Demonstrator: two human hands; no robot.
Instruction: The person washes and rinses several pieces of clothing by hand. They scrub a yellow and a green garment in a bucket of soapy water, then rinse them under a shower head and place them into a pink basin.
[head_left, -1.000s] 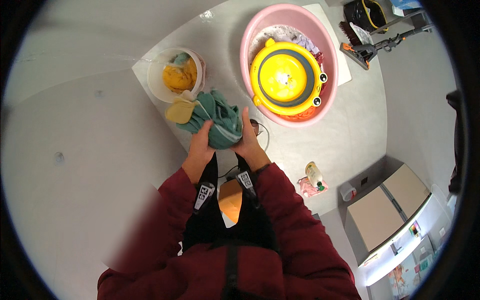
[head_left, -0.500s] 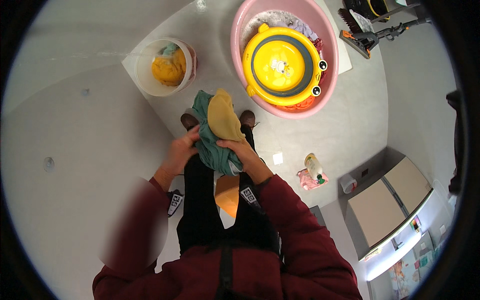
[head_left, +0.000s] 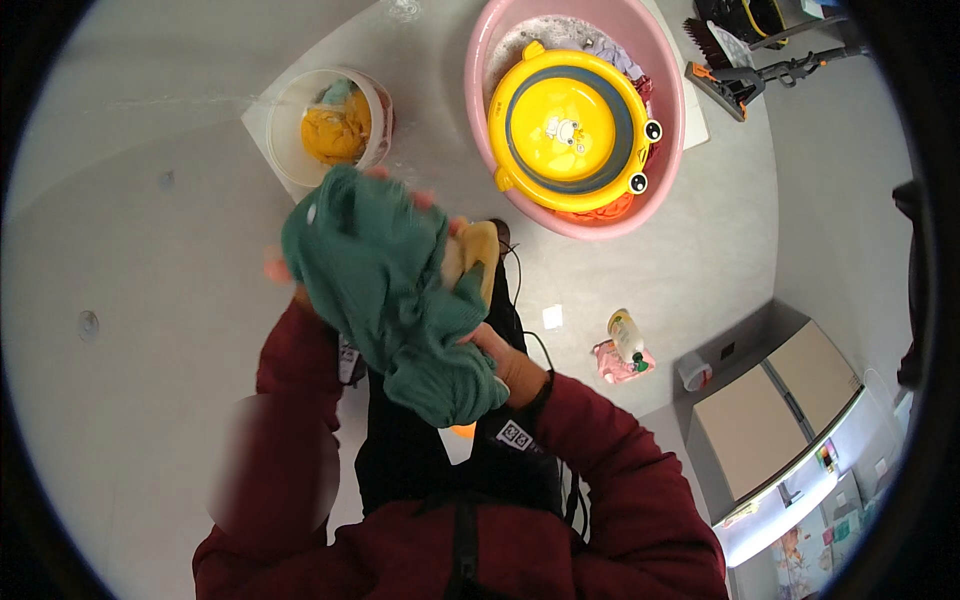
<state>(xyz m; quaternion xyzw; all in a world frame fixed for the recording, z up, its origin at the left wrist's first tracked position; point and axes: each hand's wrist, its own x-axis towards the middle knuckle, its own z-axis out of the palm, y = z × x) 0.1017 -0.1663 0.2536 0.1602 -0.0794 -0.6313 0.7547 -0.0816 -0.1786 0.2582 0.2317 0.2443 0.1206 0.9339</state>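
A dark green knitted garment (head_left: 375,275) hangs bunched between my two hands above my legs, with a yellow part (head_left: 480,252) showing at its right side. My left hand (head_left: 277,267) is mostly behind the cloth at its upper left. A finger or thumb shows at the left edge, and blurred fingertips poke out along the upper right edge. Closed on the lower right of the garment is my right hand (head_left: 500,362), its thumb on the cloth and its other fingers hidden underneath.
A white bucket (head_left: 283,125) with yellow and pale green cloth stands ahead left. Ahead right, a yellow duck-faced basin (head_left: 502,95) rests in a pink tub (head_left: 677,150) of sudsy laundry. A bottle (head_left: 626,338) lies on a pink packet (head_left: 622,368) to the right.
The green garment has been spread wider and raised, covering more of my legs. My left hand has moved up and left behind it. Less of the yellow part shows.
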